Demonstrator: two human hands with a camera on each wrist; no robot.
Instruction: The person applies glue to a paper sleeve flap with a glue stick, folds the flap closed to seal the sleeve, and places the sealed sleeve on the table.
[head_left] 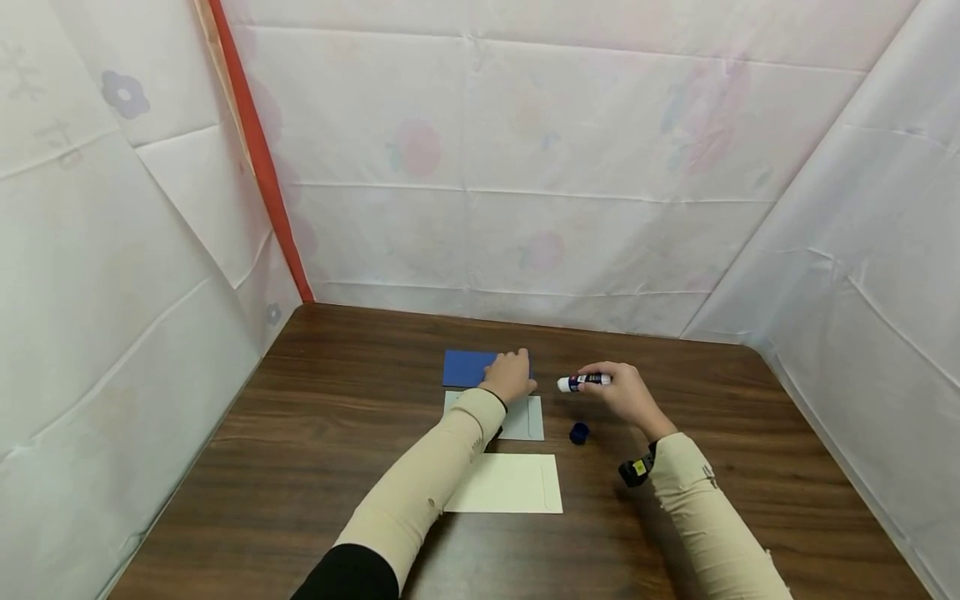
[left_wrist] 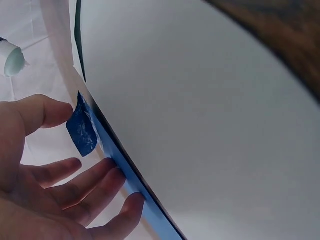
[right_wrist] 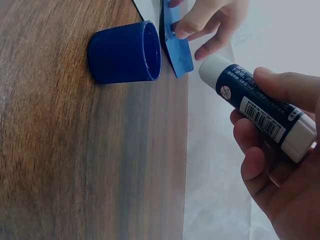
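My left hand [head_left: 510, 377] rests on the right part of a blue envelope [head_left: 467, 368], fingertips along its surface. In the left wrist view, the envelope's flap [left_wrist: 81, 132] stands raised with whitish streaks on it, the thumb tip right at its edge. To the right, my right hand [head_left: 632, 400] grips a glue stick [head_left: 582, 382] with a white end and a dark printed label. The uncapped end points left toward the envelope, apart from it. A dark blue cap [right_wrist: 122, 54] lies on the table below the glue stick.
Nearer to me than the blue envelope lie a pale grey-blue envelope [head_left: 528, 419] and a cream envelope [head_left: 517, 485], partly covered by my left arm. All rest on a dark wooden table [head_left: 315, 433]. White sheeting [head_left: 465, 167] hangs around its back and sides.
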